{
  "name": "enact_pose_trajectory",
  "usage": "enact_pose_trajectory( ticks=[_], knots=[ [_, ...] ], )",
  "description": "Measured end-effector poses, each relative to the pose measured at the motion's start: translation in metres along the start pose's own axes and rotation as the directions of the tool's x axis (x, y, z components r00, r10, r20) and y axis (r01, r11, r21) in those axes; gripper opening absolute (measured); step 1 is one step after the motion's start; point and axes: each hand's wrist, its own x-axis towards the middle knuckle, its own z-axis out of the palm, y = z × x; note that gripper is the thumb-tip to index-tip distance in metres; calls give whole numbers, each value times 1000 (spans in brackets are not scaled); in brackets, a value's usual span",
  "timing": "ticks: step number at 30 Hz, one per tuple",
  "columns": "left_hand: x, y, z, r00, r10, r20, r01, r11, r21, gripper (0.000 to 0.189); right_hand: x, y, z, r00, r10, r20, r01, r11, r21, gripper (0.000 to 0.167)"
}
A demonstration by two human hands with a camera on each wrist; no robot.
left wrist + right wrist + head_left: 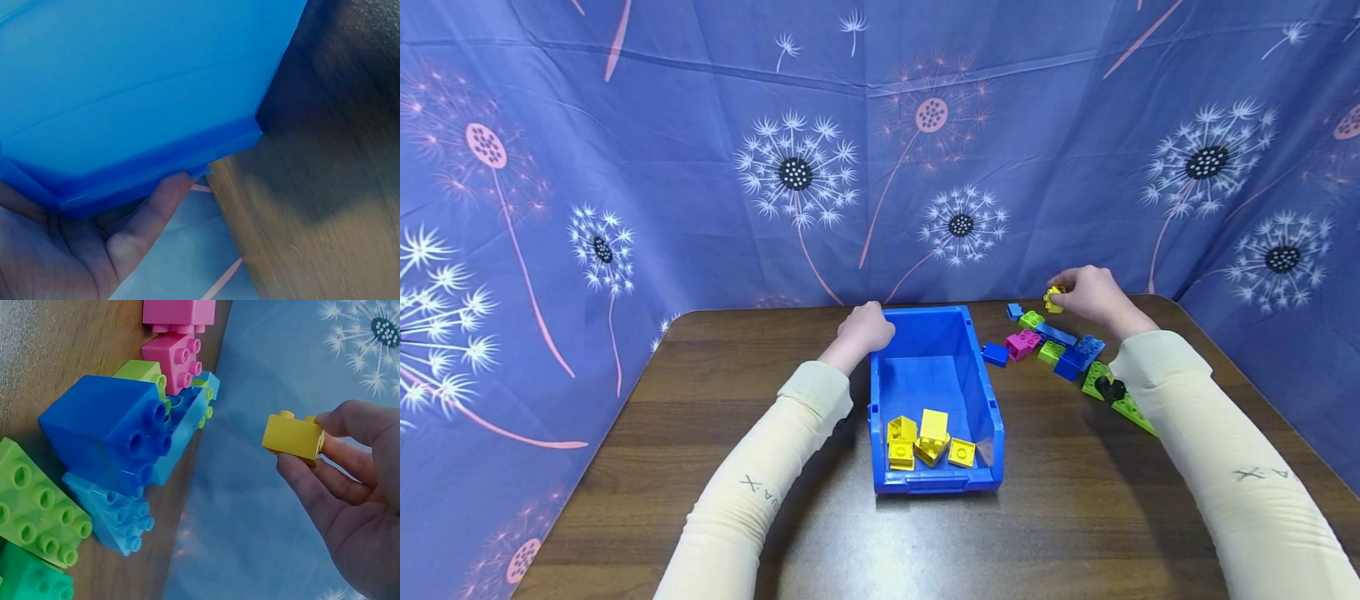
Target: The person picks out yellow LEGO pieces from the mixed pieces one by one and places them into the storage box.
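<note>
My right hand (1093,292) pinches a yellow toy brick (294,437) between thumb and fingertips, raised over the far right of the table. My left hand (867,327) grips the far left corner of a blue plastic bin (936,482). In the left wrist view, a finger (164,199) lies along the bin's rim, and the rest of that hand is partly hidden below it. Several yellow bricks (934,427) sit inside the bin at its near end, one stacked on another.
Right of the bin lie pink bricks (1022,344), blue bricks (1070,363) and green bricks (1094,380) in a loose diagonal line, partly under my right forearm. A patterned blue cloth (880,150) hangs behind the brown wooden table (700,400).
</note>
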Motion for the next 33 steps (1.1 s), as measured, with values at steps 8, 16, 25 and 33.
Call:
enact_pose_trajectory(
  ticks=[8,16,25,33],
  knots=[
    [0,1,1,1000,0,-4,0,1000,7,28,-8,-13,-7,999,-36,-10,36,999,-14,36],
    [0,0,0,1000,-4,0,4,1000,2,31,-18,-33,-13,995,-83,-48,82,996,-28,34],
    [-1,0,1,1000,-3,-1,3,1000,-2,31,-33,-59,-20,992,-110,-55,108,993,-37,33],
    [0,-1,2,1000,-4,-2,4,1000,1,33,-46,-79,-22,991,-123,-52,123,992,-3,32]
  ],
)
